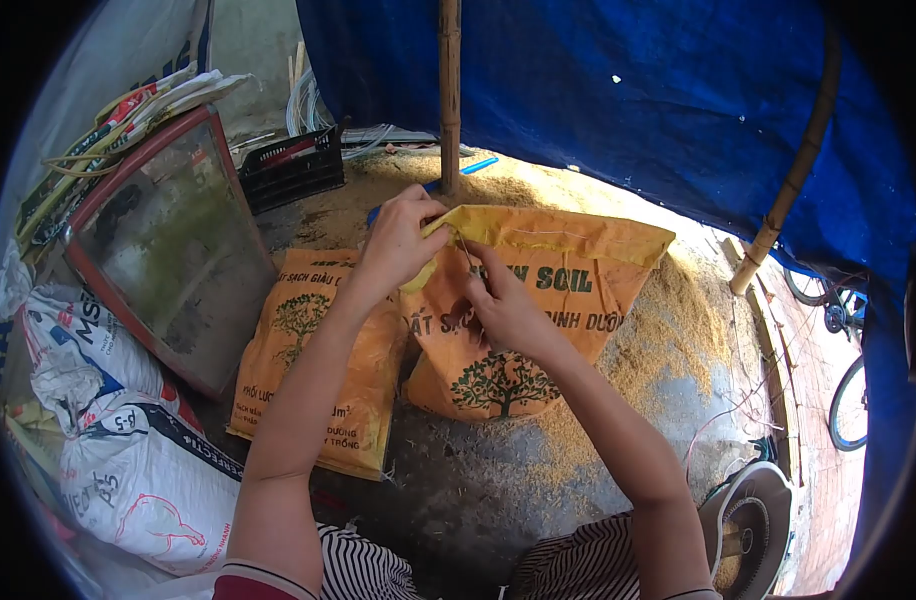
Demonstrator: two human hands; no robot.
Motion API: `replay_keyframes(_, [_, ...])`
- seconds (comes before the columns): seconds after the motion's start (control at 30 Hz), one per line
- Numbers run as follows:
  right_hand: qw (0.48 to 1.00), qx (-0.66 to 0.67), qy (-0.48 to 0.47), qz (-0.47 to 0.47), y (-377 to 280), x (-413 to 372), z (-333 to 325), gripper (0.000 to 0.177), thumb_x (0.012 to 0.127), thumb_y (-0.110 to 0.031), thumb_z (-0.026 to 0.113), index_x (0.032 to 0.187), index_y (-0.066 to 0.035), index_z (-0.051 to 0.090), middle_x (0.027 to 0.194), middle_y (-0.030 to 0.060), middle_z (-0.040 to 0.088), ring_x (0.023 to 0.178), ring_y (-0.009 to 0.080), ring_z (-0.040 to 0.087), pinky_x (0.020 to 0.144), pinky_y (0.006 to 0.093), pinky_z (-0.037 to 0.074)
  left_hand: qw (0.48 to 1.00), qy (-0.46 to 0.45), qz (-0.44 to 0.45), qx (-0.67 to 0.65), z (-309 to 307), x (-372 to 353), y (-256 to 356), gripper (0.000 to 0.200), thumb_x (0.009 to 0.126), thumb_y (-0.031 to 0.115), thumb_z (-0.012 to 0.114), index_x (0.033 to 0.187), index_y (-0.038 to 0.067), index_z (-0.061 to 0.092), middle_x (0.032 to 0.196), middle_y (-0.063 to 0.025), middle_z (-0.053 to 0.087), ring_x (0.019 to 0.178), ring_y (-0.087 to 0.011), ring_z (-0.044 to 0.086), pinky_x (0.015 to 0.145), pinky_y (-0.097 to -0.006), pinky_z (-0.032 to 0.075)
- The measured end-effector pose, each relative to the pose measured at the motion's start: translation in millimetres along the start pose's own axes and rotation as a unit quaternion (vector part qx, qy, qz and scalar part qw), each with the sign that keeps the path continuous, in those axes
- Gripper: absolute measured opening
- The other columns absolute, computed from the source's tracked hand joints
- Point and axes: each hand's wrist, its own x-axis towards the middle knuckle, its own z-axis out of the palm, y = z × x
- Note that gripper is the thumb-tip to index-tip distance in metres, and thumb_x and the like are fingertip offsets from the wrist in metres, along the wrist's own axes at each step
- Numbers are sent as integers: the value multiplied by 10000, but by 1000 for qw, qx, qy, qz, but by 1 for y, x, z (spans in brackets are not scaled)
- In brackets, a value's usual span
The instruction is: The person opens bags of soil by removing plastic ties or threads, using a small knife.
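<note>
An orange bag with green print and a tree picture stands upright in front of me, its yellow top edge folded over with a line of stitching along it. My left hand pinches the top left corner of this fold. Just below and to the right, my right hand is closed around something thin, perhaps a needle or thread, against the bag's front near the corner. A second orange bag lies on the floor to the left, beside my left forearm.
White printed sacks lie at the lower left, below a red-framed panel. A black crate is behind. Bamboo poles stand before a blue tarp. Grain husks cover the floor; a bucket is lower right.
</note>
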Motion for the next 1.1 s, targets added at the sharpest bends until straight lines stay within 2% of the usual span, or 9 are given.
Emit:
replay_keyframes(0.13, [983, -155, 54, -78, 10, 3, 7, 426, 949, -167, 370, 1341, -17, 294, 699, 144, 634, 494, 190, 584, 487, 320, 481, 1000, -5, -14, 4, 0, -1, -2, 285, 707, 109, 666, 958, -25, 670, 880, -150, 562, 798, -292, 584, 716, -370, 461])
replay_keyframes(0.2, [960, -200, 113, -159, 18, 5, 12, 388, 891, -135, 446, 1223, 53, 373, 680, 252, 598, 597, 418, 593, 629, 475, 486, 999, 27, -15, 37, -1, -1, -1, 415, 695, 119, 676, 1088, -6, 625, 920, -154, 552, 826, -298, 572, 746, -372, 460])
replay_keyframes(0.3, [968, -166, 103, -155, 16, 4, 10, 381, 890, -125, 449, 1223, 46, 377, 688, 265, 593, 635, 452, 583, 646, 495, 478, 1000, 22, -18, -11, -6, -1, -1, 530, 690, 131, 681, 1199, 35, 567, 952, -151, 527, 857, -306, 554, 773, -379, 457])
replay_keyframes(0.53, [991, -106, 56, -59, -9, -9, 11, 377, 926, -145, 396, 1248, 44, 348, 660, 197, 619, 504, 288, 602, 494, 388, 487, 997, 3, 18, 69, -5, -3, -9, 374, 683, 176, 682, 1036, 53, 680, 909, -123, 477, 890, -276, 530, 808, -369, 438])
replay_keyframes(0.73, [979, 202, -33, 7, 5, 0, 13, 339, 975, -230, 334, 1263, -58, 381, 707, 130, 638, 414, 142, 505, 397, 258, 416, 997, -33, -8, 67, -13, -2, 0, 356, 696, 293, 749, 937, 34, 711, 866, -99, 468, 852, -242, 516, 763, -348, 425])
replay_keyframes(0.83, [910, 398, -90, 72, 5, -1, 12, 305, 973, -261, 364, 1221, -92, 417, 721, 123, 625, 415, 120, 472, 386, 248, 397, 998, -46, -25, 40, -12, 1, -7, 412, 688, 348, 774, 926, 19, 707, 829, -88, 466, 827, -227, 514, 737, -351, 418])
replay_keyframes(0.93, [744, 645, -144, 102, 15, 3, 12, 278, 975, -287, 360, 1149, -85, 440, 730, 128, 626, 446, 134, 497, 407, 260, 403, 998, -39, -41, 9, -7, 0, -13, 401, 689, 325, 776, 916, 3, 701, 804, -87, 469, 811, -237, 521, 726, -364, 413])
replay_keyframes(1.03, [847, 511, -137, 53, 15, 3, 14, 263, 965, -275, 396, 1113, -65, 453, 715, 119, 623, 479, 134, 534, 416, 269, 409, 999, -17, -45, 12, -3, 1, -12, 384, 696, 312, 774, 903, -2, 699, 799, -90, 474, 796, -250, 523, 721, -371, 413])
replay_keyframes(1.1, [999, 53, 9, 6, 7, -5, 19, 246, 968, -241, 397, 1106, -55, 481, 672, 87, 611, 474, 113, 534, 390, 262, 395, 999, -6, -41, 23, -1, 1, -10, 351, 706, 307, 765, 879, 7, 704, 806, -95, 480, 799, -258, 519, 721, -375, 415])
